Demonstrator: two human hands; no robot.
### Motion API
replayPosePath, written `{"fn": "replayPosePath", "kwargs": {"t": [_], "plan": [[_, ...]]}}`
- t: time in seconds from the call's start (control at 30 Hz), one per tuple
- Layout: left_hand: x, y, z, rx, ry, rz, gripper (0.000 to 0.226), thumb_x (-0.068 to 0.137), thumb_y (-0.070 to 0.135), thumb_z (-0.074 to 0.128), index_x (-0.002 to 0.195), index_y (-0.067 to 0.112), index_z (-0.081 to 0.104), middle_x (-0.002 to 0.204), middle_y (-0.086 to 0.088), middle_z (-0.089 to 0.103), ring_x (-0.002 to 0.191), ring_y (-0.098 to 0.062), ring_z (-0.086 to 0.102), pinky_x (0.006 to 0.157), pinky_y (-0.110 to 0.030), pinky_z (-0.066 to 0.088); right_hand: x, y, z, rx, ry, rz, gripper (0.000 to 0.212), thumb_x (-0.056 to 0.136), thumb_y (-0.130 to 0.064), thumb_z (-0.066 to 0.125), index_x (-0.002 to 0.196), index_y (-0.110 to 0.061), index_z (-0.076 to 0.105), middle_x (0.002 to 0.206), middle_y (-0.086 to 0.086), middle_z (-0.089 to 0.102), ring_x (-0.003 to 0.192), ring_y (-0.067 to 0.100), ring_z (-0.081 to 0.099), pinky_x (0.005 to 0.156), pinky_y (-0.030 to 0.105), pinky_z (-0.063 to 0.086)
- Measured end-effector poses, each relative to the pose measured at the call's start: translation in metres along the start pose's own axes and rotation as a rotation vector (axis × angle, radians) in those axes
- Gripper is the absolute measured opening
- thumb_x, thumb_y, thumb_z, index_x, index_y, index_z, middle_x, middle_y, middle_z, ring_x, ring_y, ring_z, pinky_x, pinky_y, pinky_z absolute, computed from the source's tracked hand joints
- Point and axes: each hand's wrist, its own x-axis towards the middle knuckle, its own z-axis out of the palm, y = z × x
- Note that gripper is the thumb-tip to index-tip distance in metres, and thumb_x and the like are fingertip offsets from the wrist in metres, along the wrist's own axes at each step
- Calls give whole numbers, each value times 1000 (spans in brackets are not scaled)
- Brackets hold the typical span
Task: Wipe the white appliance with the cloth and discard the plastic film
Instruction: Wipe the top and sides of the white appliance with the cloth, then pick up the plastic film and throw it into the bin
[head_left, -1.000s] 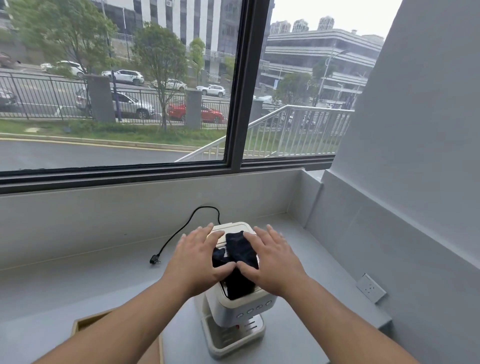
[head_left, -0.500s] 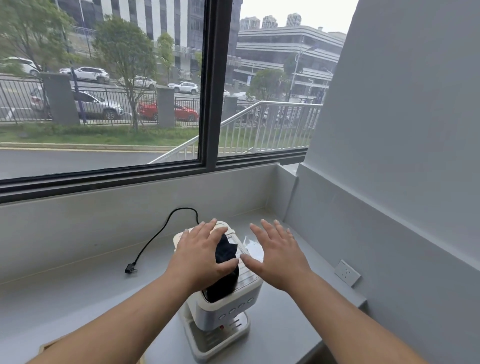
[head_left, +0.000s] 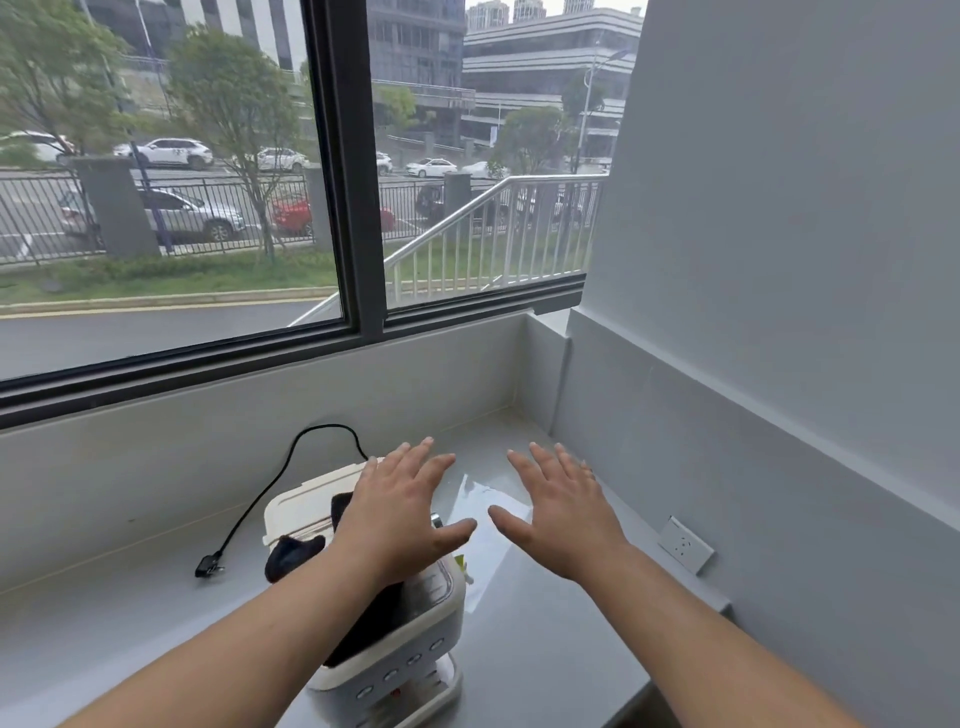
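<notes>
Power cord (head_left: 258, 501): trails left of the white appliance (head_left: 306, 506), with the plug lying loose on the counter (head_left: 104, 623).
Dark cloth (head_left: 293, 555): draped over the appliance top, with nothing holding it.
Left hand (head_left: 397, 519): above the appliance's right edge, fingers spread, gripping nothing.
Plastic film (head_left: 485, 501): flat on the counter just right of the appliance.
Right hand (head_left: 563, 514): over the film, fingers spread, empty.
Risk 1: the film is thin, clear and flat, so fingertips may slide across it without lifting an edge.
Risk 2: the left forearm crosses over the cloth, and a brush could drag the cloth off the appliance.
</notes>
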Motion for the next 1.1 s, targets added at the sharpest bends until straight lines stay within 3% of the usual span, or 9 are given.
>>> {"fn": "replayPosePath", "kwargs": {"t": [0.33, 0.9, 1.1], "plan": [[74, 40, 36, 126, -97, -23, 98, 79, 86, 43, 162, 39, 24, 175, 5, 15, 161, -21, 11, 130, -50, 9, 42, 73, 36, 55, -85, -9, 92, 83, -84, 20, 163, -37, 13, 174, 1, 11, 160, 27, -2, 127, 52, 0], [145, 70, 130, 260, -337, -249, 101, 78, 83, 54, 161, 34, 27, 173, -1, 22, 157, -25, 24, 127, -53, 21, 90, 144, 123, 162, -266, -77, 93, 84, -84, 20, 163, -34, 14, 173, 4, 14, 159, 32, 3, 127, 54, 4], [165, 71, 172, 244, -418, -371, 95, 77, 76, 62, 157, 32, 34, 168, 0, 32, 150, -26, 35, 120, -49, 32, 103, 154, 157, 167, -350, -116, 86, 93, -76, 33, 163, -29, 16, 172, 5, 17, 158, 33, 7, 127, 53, 7]]}}
